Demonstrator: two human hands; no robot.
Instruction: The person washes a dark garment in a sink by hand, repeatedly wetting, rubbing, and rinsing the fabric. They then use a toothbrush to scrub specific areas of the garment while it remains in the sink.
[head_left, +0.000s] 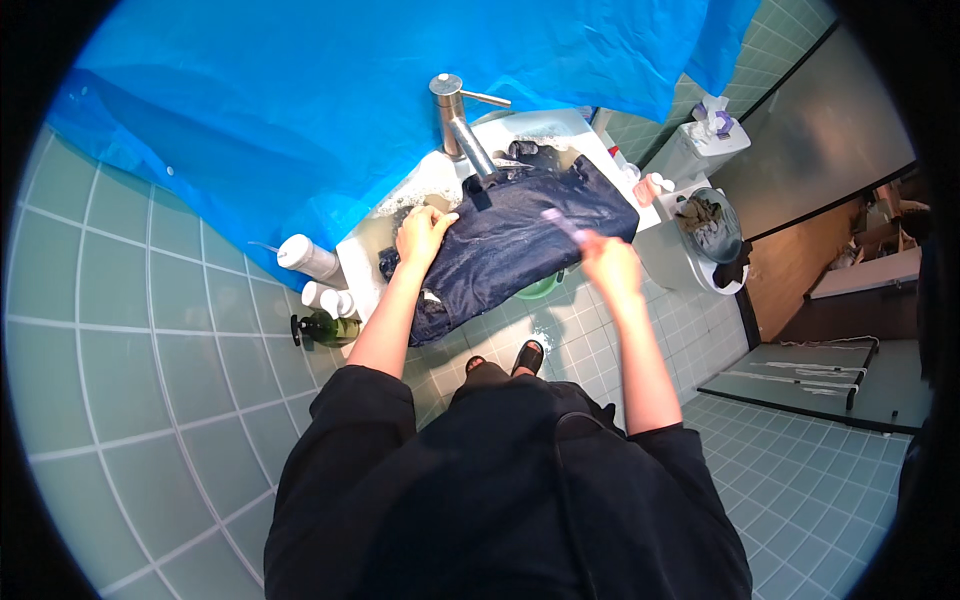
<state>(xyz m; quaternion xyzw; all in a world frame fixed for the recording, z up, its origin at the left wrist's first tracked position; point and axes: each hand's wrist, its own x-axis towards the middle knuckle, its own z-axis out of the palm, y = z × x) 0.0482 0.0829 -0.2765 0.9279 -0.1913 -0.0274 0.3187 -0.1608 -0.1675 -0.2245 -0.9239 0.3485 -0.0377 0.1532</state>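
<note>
A wet dark blue garment (517, 229) is spread over the white washbasin (358, 259) and hangs past its front edge. My left hand (421, 236) grips the cloth near its left side, fingertips partly hidden. In my right hand (611, 266) is a light purple handled brush (564, 225), blurred, its head over the garment's right half. Its bristles cannot be made out. Soapy water (420, 193) with suds shows behind the cloth. A metal faucet (469, 139) leans over the basin, its spout just above the garment.
A pump bottle (330, 330) and white containers (306, 256) stand at the basin's left. Pink bottles (646, 189) stand right. A tub of clothes (712, 225) rests on the toilet (724, 285). A green basin (541, 287) is partly hidden below. Blue sheeting (300, 97) hangs behind.
</note>
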